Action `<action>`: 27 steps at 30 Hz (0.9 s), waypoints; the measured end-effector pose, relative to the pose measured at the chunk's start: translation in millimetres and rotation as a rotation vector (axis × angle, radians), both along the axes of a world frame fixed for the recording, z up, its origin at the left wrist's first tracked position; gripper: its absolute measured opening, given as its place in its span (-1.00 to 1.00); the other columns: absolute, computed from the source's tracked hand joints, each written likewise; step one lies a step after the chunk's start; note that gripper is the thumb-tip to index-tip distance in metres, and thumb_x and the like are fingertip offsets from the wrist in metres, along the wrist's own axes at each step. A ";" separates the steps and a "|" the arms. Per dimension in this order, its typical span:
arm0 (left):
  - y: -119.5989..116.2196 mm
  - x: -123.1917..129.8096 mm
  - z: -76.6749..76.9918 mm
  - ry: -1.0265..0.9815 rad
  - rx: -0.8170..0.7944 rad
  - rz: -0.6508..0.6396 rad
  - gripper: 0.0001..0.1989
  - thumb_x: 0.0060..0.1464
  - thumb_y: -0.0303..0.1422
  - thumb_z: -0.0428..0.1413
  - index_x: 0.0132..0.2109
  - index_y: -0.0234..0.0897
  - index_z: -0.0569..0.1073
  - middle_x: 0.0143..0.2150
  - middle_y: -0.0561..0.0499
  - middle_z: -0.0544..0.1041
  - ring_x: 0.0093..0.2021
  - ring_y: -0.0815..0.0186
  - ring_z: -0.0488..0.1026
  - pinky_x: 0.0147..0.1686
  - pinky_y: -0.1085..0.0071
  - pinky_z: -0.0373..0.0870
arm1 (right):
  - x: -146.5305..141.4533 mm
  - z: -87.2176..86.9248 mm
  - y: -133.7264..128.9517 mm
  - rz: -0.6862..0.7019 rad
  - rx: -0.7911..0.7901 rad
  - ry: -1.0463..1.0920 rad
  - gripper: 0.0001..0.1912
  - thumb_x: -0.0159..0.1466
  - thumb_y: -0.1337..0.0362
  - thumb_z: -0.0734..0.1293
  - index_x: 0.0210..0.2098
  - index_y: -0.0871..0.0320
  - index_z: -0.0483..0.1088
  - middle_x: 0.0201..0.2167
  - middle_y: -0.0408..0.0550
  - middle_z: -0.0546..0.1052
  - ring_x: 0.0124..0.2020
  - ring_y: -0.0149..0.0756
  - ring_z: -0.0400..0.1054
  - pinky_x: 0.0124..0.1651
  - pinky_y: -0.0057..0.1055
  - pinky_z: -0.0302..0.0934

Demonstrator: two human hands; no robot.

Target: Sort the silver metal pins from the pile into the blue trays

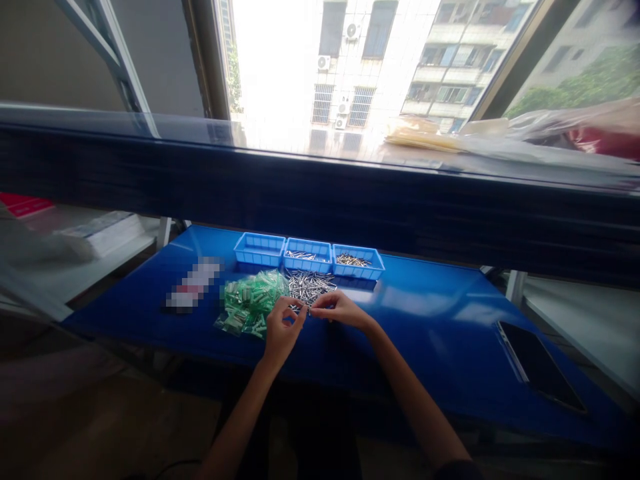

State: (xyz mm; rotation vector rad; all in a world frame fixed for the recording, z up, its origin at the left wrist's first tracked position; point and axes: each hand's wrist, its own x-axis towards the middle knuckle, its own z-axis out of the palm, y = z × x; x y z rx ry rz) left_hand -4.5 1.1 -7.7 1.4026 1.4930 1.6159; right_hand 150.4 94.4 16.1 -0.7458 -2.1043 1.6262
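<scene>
My left hand (284,328) is closed, thumb and forefinger pinched together at the near edge of a pile of thin metal screw-like pieces (311,283). Beside it, my right hand (343,310) is pinched as well, its fingertips almost meeting those of the left. Whatever sits between the fingertips is too small to make out. Left of the metal pile, and close to my left hand, lies a heap of small clear bags with green contents (250,300).
Behind the piles stand three blue bins: a left bin (260,250), a middle bin (307,253) and a right bin (359,262); the latter two hold metal pieces. A blurred-out item (196,285) lies left on the blue table (425,333), a dark tablet-like device (540,363) right.
</scene>
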 end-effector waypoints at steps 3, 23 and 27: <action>0.3 0.1 -0.3 0.059 -0.004 -0.019 -0.80 0.04 -0.23 0.09 -0.29 -0.29 0.39 -0.27 0.01 0.43 -0.53 0.48 0.37 -0.65 0.58 0.24 | 1.3 2.9 0.8 -0.110 -0.011 0.066 -0.70 0.07 0.05 0.38 -0.38 0.19 0.48 -0.51 -0.14 0.43 -0.52 -0.47 0.24 -0.55 -0.54 0.07; 4.1 0.2 -4.8 0.314 0.046 -0.190 -0.80 0.07 -0.24 0.06 -0.37 -0.30 0.43 -0.40 0.04 0.47 -0.56 0.48 0.33 -0.46 0.49 0.34 | 4.2 -11.1 22.8 -0.582 -0.113 0.271 -0.63 0.01 0.04 0.39 -0.27 0.15 0.48 -0.40 -0.08 0.44 -0.49 -0.46 0.22 -0.55 -0.54 0.07; 3.9 0.3 -2.9 0.331 0.051 -0.213 -0.76 0.09 -0.22 0.04 -0.41 -0.30 0.42 -0.43 0.04 0.47 -0.57 0.47 0.32 -0.45 0.49 0.33 | 7.1 -11.9 27.9 -0.653 -0.123 0.298 -0.61 -0.02 0.05 0.40 -0.26 0.15 0.48 -0.38 -0.08 0.45 -0.51 -0.47 0.21 -0.56 -0.53 0.06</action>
